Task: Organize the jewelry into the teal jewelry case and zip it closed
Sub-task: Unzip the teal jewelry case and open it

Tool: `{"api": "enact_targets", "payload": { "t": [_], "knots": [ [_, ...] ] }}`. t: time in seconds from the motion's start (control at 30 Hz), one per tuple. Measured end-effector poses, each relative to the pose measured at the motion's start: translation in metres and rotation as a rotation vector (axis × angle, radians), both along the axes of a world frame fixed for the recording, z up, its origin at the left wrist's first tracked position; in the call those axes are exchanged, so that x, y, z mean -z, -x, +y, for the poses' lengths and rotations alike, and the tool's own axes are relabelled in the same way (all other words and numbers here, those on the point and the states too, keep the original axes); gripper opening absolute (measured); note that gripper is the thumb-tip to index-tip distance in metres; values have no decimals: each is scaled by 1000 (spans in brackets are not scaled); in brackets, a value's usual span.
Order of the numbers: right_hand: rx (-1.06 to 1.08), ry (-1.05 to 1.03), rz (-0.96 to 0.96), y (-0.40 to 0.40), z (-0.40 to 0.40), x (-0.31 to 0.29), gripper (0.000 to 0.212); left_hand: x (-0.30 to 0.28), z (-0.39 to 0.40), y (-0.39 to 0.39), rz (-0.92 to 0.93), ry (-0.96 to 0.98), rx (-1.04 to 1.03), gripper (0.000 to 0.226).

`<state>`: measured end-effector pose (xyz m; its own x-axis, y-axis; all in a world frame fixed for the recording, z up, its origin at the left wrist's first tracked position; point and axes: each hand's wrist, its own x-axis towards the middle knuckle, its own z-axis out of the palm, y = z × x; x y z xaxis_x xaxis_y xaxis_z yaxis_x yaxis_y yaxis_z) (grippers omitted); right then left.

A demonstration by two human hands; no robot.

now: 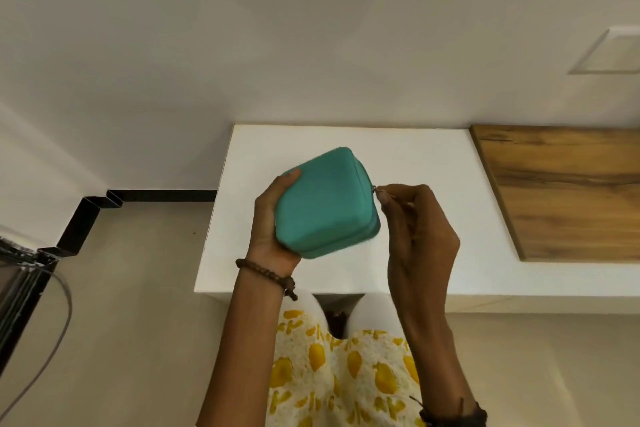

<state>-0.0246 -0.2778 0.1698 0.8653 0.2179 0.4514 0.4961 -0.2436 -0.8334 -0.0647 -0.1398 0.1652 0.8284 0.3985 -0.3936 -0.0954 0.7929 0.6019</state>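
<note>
The teal jewelry case (325, 203) is lifted off the white table (433, 184), tilted, with its lid closed against the base. My left hand (273, 218) cups it from the left and underneath, thumb on its top face. My right hand (415, 218) is at the case's right edge, with its fingertips pinched on the small metal zipper pull (375, 188). No jewelry is visible outside the case.
A wooden panel (568, 191) lies on the table's right part. A white wall stands directly behind the table. Beige floor runs to the left, with a dark metal frame and a grey cable (52, 315) at the far left. My knees are under the table's front edge.
</note>
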Motion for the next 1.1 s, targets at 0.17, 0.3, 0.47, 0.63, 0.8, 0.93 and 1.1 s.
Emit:
{"api": "enact_targets", "payload": {
  "t": [0.17, 0.3, 0.47, 0.63, 0.8, 0.93, 1.1],
  "knots": [
    [64, 36, -66, 19, 9, 14, 7, 5, -7, -12, 10, 20, -184, 22],
    [81, 168, -127, 35, 19, 19, 9, 7, -17, -21, 58, 113, -247, 23],
    [97, 214, -184, 43, 23, 23, 17, 13, -20, -28, 204, 130, -309, 47],
    [81, 292, -268, 33, 20, 31, 22, 16, -26, -27, 232, 96, -309, 36],
    [25, 290, -278, 28, 13, 40, 28, 23, -23, -25, 260, 64, -193, 48],
    [-10, -48, 22, 17, 5, 23, 16, 23, -10, -23, 173, 10, -102, 48],
    [-151, -51, 597, -19, -3, 2, 54, 18, 6, -19, 132, -209, 103, 22]
  ]
}}
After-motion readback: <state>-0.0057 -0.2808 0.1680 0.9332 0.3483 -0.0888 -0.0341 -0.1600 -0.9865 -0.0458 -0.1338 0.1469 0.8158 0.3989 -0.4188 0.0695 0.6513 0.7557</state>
